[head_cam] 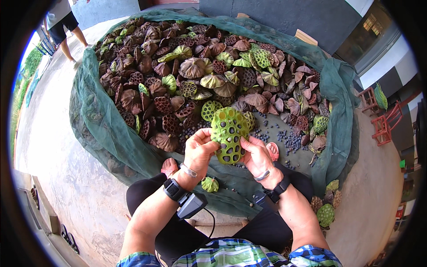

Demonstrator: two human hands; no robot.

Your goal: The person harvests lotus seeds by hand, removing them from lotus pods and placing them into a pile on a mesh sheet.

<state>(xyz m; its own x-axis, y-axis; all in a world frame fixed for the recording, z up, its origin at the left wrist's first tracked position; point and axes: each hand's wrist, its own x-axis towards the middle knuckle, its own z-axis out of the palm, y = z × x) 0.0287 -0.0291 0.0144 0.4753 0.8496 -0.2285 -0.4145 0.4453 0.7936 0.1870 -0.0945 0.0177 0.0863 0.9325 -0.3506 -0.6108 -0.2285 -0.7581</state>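
Between both hands I hold up a large green lotus seed pod [230, 135], its pitted face towards me. Dark seeds sit in many of its holes, while several near the top look hollow. My left hand [199, 151] pinches its left edge with thumb and fingers. On the lower right edge, my right hand [257, 155] grips it the same way. Behind the pod, loose dark lotus seeds [293, 140] lie scattered on a green net sheet [90, 96]. A heap of brown and green lotus pods [195, 67] rises beyond them.
One small green pod [210, 184] rests on the netting between my knees. More discarded pods [325, 214] lie on the concrete floor at my right. Red stools [381, 128] stand farther right. At the upper left a person [63, 28] stands beside the heap. A grey wall [267, 20] runs behind.
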